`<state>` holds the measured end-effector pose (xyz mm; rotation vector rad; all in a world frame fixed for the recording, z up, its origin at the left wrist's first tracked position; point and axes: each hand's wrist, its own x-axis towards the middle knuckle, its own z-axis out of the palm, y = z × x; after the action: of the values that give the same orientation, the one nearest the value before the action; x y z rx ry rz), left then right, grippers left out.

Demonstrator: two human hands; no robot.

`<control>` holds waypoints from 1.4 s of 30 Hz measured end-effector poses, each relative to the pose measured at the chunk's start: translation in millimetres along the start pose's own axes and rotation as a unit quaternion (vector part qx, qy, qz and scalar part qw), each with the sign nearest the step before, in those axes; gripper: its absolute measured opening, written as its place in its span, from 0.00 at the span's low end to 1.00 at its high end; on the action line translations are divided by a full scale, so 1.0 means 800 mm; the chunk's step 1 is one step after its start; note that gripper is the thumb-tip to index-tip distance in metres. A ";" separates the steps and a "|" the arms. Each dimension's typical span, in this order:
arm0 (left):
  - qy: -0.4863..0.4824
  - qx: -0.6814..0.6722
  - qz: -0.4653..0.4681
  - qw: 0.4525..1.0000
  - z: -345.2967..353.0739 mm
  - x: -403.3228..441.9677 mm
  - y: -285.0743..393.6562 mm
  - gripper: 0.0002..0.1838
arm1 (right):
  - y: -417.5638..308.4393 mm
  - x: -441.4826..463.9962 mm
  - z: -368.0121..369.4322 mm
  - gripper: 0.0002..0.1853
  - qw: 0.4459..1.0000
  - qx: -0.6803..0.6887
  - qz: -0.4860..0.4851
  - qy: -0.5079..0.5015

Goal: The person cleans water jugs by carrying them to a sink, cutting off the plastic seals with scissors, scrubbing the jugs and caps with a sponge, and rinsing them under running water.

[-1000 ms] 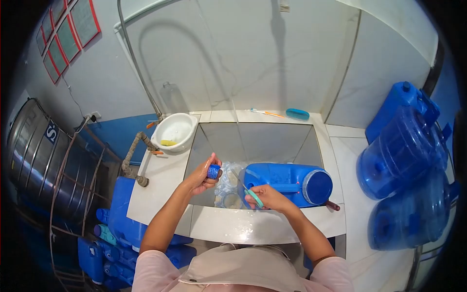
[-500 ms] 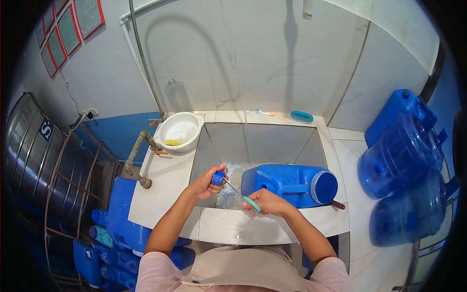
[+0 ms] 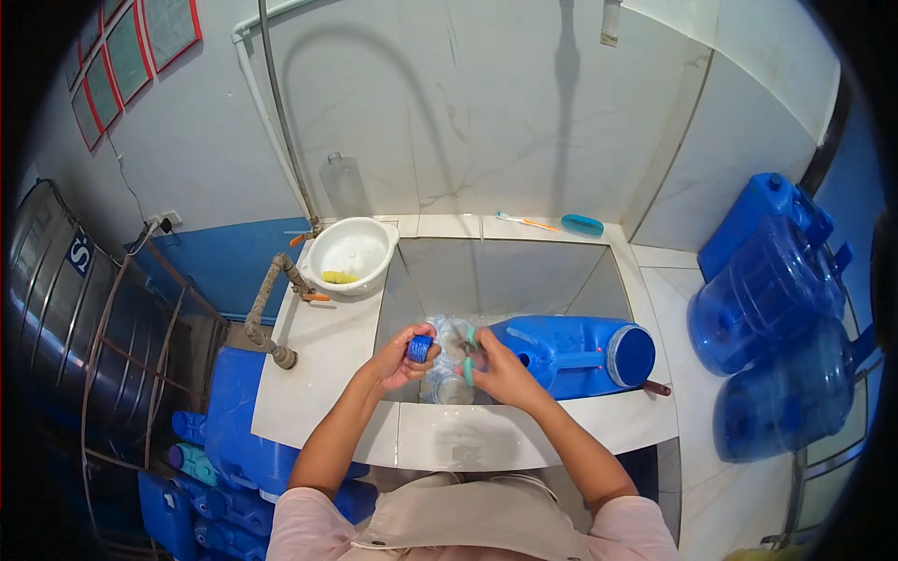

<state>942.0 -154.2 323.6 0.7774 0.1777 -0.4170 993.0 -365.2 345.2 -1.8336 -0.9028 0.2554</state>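
- Steel tank (image 3: 70, 309), upright at far left; blue containers (image 3: 229, 402) piled on its right.
- White basin (image 3: 360, 241) on the counter (image 3: 309, 374), with a yellow item (image 3: 339, 278) inside.
- Left hand (image 3: 398, 363): fingers closed about a ribbed blue cap (image 3: 419, 349), above the sink (image 3: 533, 276).
- Right hand (image 3: 502, 372): holding teal-handled scissors (image 3: 470, 374), handles spread, near the cap; whether the blades touch it cannot be told.
- Orange-and-white toothbrush (image 3: 528, 222), lying on the back ledge (image 3: 435, 225).
- Blue jug (image 3: 571, 360), on its side at the sink, right of the scissors.
- Teal brush (image 3: 582, 224), on the ledge.
- Translucent blue bottles (image 3: 748, 294), at far right.
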 end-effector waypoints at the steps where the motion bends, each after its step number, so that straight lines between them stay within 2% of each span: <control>1: -0.014 -0.018 -0.034 0.999 0.001 0.001 -0.003 0.12 | 0.003 0.008 0.011 0.13 1.000 -0.002 0.001 0.003; 3: -0.015 -0.031 -0.060 0.998 -0.010 0.004 -0.012 0.13 | 0.003 0.024 0.030 0.21 0.993 -0.025 -0.108 0.034; 5: -0.008 -0.060 -0.108 0.992 -0.024 0.007 -0.016 0.16 | -0.007 0.029 0.034 0.18 0.996 0.001 -0.087 0.036; 6: 0.068 0.011 -0.064 0.996 0.008 -0.006 -0.006 0.16 | -0.007 0.030 0.035 0.15 0.992 -0.032 -0.113 0.034; 7: 0.066 0.011 -0.062 0.996 0.009 -0.005 -0.005 0.16 | -0.007 0.030 0.036 0.13 0.988 -0.065 -0.139 0.031; 10: 0.164 0.177 0.003 0.970 0.009 -0.011 -0.010 0.17 | -0.008 0.035 0.044 0.12 0.978 -0.128 -0.165 0.014; 11: 0.165 0.176 0.004 0.970 0.006 -0.012 -0.011 0.17 | -0.009 0.037 0.045 0.12 0.978 -0.128 -0.166 0.013; 13: 0.223 0.300 0.063 0.925 -0.003 -0.014 -0.015 0.23 | -0.016 0.040 0.048 0.13 0.981 -0.129 -0.146 -0.019; 14: 0.224 0.300 0.062 0.925 -0.011 -0.014 -0.018 0.23 | -0.020 0.041 0.051 0.13 0.981 -0.128 -0.145 -0.019; 16: 0.246 0.372 0.155 0.881 -0.021 -0.013 -0.022 0.25 | -0.026 0.042 0.054 0.10 0.998 -0.030 -0.045 -0.013; 17: 0.245 0.372 0.155 0.882 -0.024 -0.014 -0.026 0.25 | -0.024 0.043 0.057 0.10 0.998 -0.031 -0.045 -0.012; 19: 0.177 0.362 0.261 0.877 -0.020 -0.016 -0.027 0.21 | -0.011 0.048 0.067 0.07 0.991 0.131 0.000 0.035; 20: 0.175 0.362 0.259 0.878 -0.018 -0.017 -0.026 0.21 | 0.000 0.053 0.072 0.07 0.991 0.130 0.002 0.037; 22: 0.182 0.547 0.229 0.785 -0.006 -0.025 -0.019 0.12 | 0.023 0.063 0.079 0.07 0.936 0.339 0.070 0.059; 23: 0.179 0.547 0.229 0.785 -0.009 -0.022 -0.021 0.12 | 0.032 0.066 0.078 0.07 0.936 0.338 0.071 0.062; 25: 0.168 0.518 0.303 0.782 -0.020 -0.010 -0.028 0.09 | 0.036 0.075 0.069 0.09 0.936 0.310 0.141 0.085; 26: 0.168 0.519 0.304 0.781 -0.022 -0.001 -0.032 0.09 | 0.038 0.080 0.063 0.09 0.937 0.310 0.140 0.085; 27: 0.200 0.445 0.369 0.792 -0.018 0.008 -0.035 0.09 | 0.037 0.087 0.055 0.09 0.972 0.141 0.103 0.157; 28: 0.229 0.366 0.429 0.794 -0.016 0.014 -0.037 0.10 | 0.036 0.094 0.047 0.10 0.972 -0.033 0.064 0.224; 29: 0.229 0.366 0.429 0.794 -0.017 0.017 -0.034 0.10 | 0.036 0.102 0.036 0.10 0.972 -0.033 0.064 0.224; 31: 0.298 0.127 0.428 0.844 -0.022 0.023 -0.024 0.13 | 0.052 0.119 0.005 0.11 0.956 -0.167 0.021 0.240; 33: 0.428 0.303 0.329 0.785 -0.065 0.012 -0.017 0.12 | 0.079 0.122 -0.048 0.12 0.937 -0.286 0.057 0.194; 35: 0.487 0.501 0.416 0.582 -0.151 0.003 -0.032 0.15 | 0.114 0.109 -0.118 0.13 0.921 -0.304 0.110 0.218; 37: 0.530 0.564 0.329 0.540 -0.143 -0.038 -0.024 0.19 | 0.151 0.067 -0.191 0.14 0.900 -0.296 0.110 0.302; 38: 0.527 0.565 0.327 0.544 -0.157 -0.044 -0.027 0.19 | 0.165 0.040 -0.229 0.14 0.881 -0.316 0.180 0.303; 39: 0.531 0.626 0.304 0.484 -0.173 -0.051 -0.033 0.19 | 0.161 0.008 -0.259 0.16 0.881 -0.274 0.249 0.296; 40: 0.531 0.682 0.279 0.418 -0.181 -0.054 -0.042 0.20 | 0.192 -0.028 -0.292 0.17 0.892 -0.211 0.269 0.296; 41: 0.529 0.682 0.279 0.420 -0.179 -0.058 -0.050 0.20 | 0.220 -0.059 -0.311 0.19 0.899 -0.147 0.286 0.298; 42: 0.517 0.684 0.256 0.447 -0.171 -0.063 -0.055 0.21 | 0.212 -0.084 -0.311 0.20 0.895 -0.076 0.320 0.302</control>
<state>877.5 -69.8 214.6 2.6094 0.7730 0.7909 1161.3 -618.6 294.4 -2.1308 0.1353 0.0015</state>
